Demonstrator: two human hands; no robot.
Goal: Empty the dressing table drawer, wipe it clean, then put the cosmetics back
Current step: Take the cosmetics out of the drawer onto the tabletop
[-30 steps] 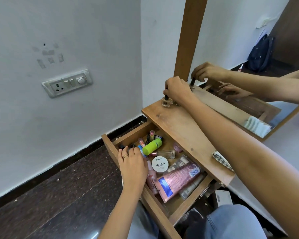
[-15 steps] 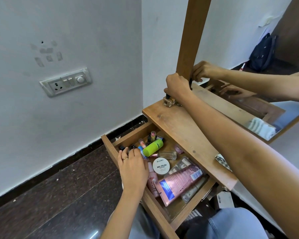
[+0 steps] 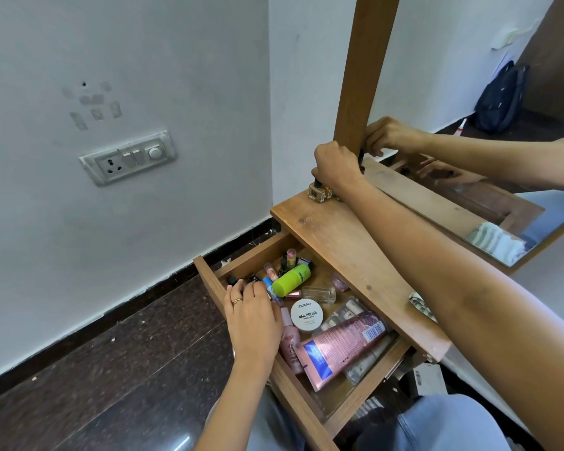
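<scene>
The wooden drawer [image 3: 209, 271] is pulled open and holds several cosmetics: a lime green bottle [image 3: 290, 278], a white nail polish remover tub [image 3: 306, 314], a pink tube [image 3: 342, 345], a clear glass bottle [image 3: 319, 294] and lipsticks [image 3: 290, 255]. My left hand [image 3: 253, 320] reaches into the drawer's left end, its fingertips curled over a small dark bottle [image 3: 231, 280]. At the far corner of the tabletop [image 3: 339, 242], my right hand [image 3: 337, 167] grips the black cap of a tan nail polish bottle [image 3: 316, 193], which stands beside another small bottle.
A mirror [image 3: 502, 203] with a wooden post [image 3: 362, 76] stands behind the tabletop and reflects both hands. A folded striped cloth [image 3: 420, 305] lies at the tabletop's right edge. A switchboard [image 3: 127, 157] is on the wall at left. The floor is dark tile.
My right hand has shifted slightly back toward the mirror post, still on the nail polish bottle. My left hand stays in the same spot in the drawer.
</scene>
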